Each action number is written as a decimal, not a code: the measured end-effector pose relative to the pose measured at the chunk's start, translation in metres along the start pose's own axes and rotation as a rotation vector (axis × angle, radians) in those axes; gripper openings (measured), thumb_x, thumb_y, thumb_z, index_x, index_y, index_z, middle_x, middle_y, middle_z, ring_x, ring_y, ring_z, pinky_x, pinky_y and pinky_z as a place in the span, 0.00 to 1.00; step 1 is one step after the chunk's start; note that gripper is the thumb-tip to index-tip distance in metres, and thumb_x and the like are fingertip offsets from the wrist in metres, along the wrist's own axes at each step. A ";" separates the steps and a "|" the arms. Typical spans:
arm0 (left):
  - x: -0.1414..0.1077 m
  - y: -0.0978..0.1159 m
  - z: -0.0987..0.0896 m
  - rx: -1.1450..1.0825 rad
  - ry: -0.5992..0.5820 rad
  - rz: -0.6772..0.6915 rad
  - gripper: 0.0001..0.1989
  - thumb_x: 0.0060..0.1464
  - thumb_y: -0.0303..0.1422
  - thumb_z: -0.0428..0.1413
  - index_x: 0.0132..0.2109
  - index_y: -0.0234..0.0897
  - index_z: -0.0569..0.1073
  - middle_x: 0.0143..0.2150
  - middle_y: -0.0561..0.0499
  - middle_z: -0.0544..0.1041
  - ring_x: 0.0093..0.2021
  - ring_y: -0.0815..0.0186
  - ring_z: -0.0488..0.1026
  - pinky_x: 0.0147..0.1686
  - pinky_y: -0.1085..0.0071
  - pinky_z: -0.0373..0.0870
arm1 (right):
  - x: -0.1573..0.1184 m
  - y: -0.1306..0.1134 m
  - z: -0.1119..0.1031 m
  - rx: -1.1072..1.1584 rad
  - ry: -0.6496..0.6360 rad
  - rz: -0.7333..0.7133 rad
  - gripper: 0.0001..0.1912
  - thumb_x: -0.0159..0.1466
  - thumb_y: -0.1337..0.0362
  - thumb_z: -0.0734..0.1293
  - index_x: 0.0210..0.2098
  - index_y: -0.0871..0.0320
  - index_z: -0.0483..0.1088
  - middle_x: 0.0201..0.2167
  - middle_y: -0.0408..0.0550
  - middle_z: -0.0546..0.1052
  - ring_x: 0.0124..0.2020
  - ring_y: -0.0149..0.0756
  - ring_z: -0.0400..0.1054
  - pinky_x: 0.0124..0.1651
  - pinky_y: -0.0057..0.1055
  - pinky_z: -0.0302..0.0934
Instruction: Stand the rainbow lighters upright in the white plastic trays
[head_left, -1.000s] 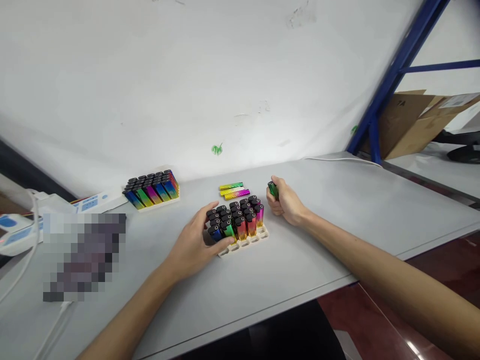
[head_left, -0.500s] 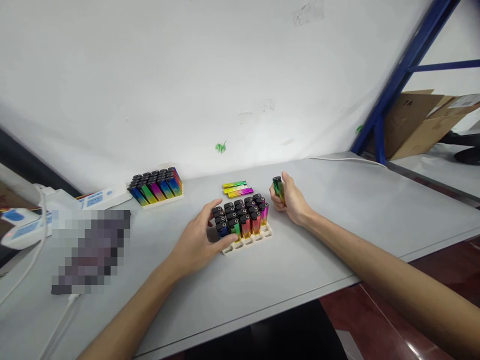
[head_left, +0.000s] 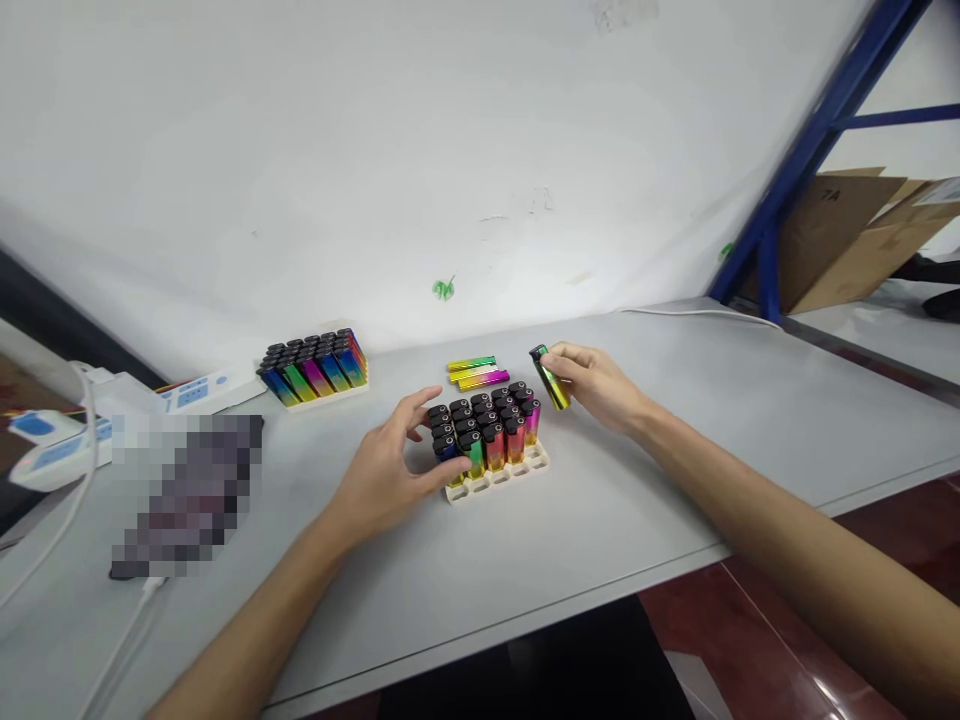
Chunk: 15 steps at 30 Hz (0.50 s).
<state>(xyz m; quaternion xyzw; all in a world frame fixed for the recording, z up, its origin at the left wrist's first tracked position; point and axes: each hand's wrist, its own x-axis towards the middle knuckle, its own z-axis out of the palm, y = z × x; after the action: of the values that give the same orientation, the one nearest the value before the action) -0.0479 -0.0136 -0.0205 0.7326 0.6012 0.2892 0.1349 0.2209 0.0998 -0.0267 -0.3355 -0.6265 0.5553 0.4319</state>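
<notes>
My right hand [head_left: 596, 382] pinches a shiny green-and-yellow lighter [head_left: 552, 380] with a black top, tilted, just off the right end of a packed rack. That cream rack [head_left: 500, 483] holds several rows of upright lighters [head_left: 493, 446] with black tops and metallic bodies in blue, green, red and pink. Its nearest row of holes has no lighters. My left hand [head_left: 390, 468] is curved round the rack's left end, thumb against the green lighter in front and fingers at the far left side. Behind the rack, several yellow, green and pink lighters [head_left: 478, 374] lie flat.
A second cream tray [head_left: 330, 397] full of lighters stands at the back left by the wall. Power strips [head_left: 196, 393], a blurred dark object [head_left: 191, 495] and white cables lie on the left. Cardboard boxes [head_left: 844, 235] sit behind a blue frame [head_left: 787, 185] at right.
My right hand has turned from a fist-like hold to a fingertip pinch, showing more of the lighter, now tilted and slightly closer to the rack. My left hand stays at the rack.
</notes>
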 end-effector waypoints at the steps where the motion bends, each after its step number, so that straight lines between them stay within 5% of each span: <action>1: 0.000 0.000 0.000 0.002 0.006 0.006 0.39 0.52 0.49 0.61 0.66 0.44 0.58 0.44 0.48 0.78 0.45 0.58 0.74 0.46 0.63 0.70 | -0.001 -0.002 -0.003 0.022 -0.036 0.008 0.18 0.60 0.50 0.71 0.28 0.57 0.66 0.21 0.38 0.64 0.23 0.27 0.56 0.28 0.28 0.51; 15: -0.001 0.001 0.008 -0.079 -0.104 -0.016 0.41 0.51 0.47 0.62 0.66 0.46 0.55 0.47 0.49 0.76 0.44 0.59 0.75 0.43 0.63 0.72 | -0.018 -0.022 -0.012 -0.193 -0.370 0.090 0.15 0.55 0.56 0.75 0.33 0.58 0.70 0.27 0.43 0.76 0.28 0.31 0.70 0.33 0.30 0.64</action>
<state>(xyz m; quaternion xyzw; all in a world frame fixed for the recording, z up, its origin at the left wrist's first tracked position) -0.0429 -0.0131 -0.0266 0.7358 0.5875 0.2733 0.1970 0.2401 0.0849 -0.0075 -0.2952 -0.7299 0.5636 0.2499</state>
